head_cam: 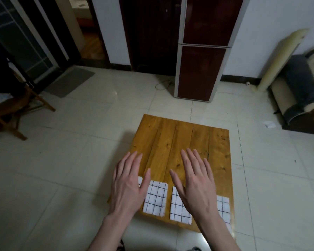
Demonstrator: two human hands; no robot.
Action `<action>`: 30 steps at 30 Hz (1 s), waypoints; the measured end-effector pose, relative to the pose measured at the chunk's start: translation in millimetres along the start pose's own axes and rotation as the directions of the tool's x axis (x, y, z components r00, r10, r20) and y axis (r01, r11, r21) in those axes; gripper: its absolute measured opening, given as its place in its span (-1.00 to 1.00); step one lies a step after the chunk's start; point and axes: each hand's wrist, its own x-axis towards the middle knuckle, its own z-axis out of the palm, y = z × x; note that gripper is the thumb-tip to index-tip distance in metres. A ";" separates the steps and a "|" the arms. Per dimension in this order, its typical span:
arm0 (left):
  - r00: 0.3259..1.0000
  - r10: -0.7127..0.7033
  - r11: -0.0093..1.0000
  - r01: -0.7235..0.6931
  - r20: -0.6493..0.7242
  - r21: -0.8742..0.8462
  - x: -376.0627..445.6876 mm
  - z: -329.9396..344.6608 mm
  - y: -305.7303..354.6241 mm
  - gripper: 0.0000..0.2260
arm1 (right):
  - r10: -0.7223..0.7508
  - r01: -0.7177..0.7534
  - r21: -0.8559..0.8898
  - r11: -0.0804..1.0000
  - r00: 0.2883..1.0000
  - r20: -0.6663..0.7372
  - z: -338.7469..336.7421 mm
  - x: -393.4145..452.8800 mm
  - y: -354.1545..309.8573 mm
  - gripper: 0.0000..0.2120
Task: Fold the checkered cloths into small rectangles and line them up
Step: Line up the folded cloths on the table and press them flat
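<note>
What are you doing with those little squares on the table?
A person is lining up folded checkered cloths along the near edge of a small wooden table. Four folded pieces show in a row, two partly hidden by the hands. The left hand and right hand are flat and open above them, gripping nothing.

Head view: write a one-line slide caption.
Both hands, left and right, open above four folded checkered cloths lined up along a wooden table's near edge.
</note>
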 end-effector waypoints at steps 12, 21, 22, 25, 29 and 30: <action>0.977 0.189 0.982 -0.186 0.100 -0.036 34.3 -48.4 -146.8 -0.46 | 0.213 -0.213 0.006 0.977 0.977 -0.028 36.1 10.7 -140.7 -0.29; 0.963 0.218 0.975 -0.207 0.156 -0.082 38.6 -27.8 -181.9 -0.48 | 0.151 -0.154 0.020 0.988 0.985 0.080 71.9 7.4 -172.8 -0.32; 0.964 0.210 0.976 -0.198 0.161 -0.089 39.1 -23.3 -184.3 -0.48 | 0.148 -0.151 0.031 0.988 0.984 0.097 79.3 7.8 -174.0 -0.32; 0.969 0.174 0.980 -0.153 0.173 -0.129 39.6 -6.0 -194.6 -0.51 | 0.147 -0.156 0.048 0.987 0.976 0.162 107.6 7.9 -174.5 -0.31; 0.971 0.149 0.973 -0.110 0.189 -0.201 33.4 23.3 -214.4 -0.51 | 0.151 -0.165 0.050 0.985 0.967 0.205 145.9 12.6 -173.6 -0.30; 0.969 0.152 0.970 -0.108 0.195 -0.217 31.9 32.9 -221.1 -0.51 | 0.147 -0.160 0.048 0.986 0.966 0.211 156.1 13.3 -172.3 -0.30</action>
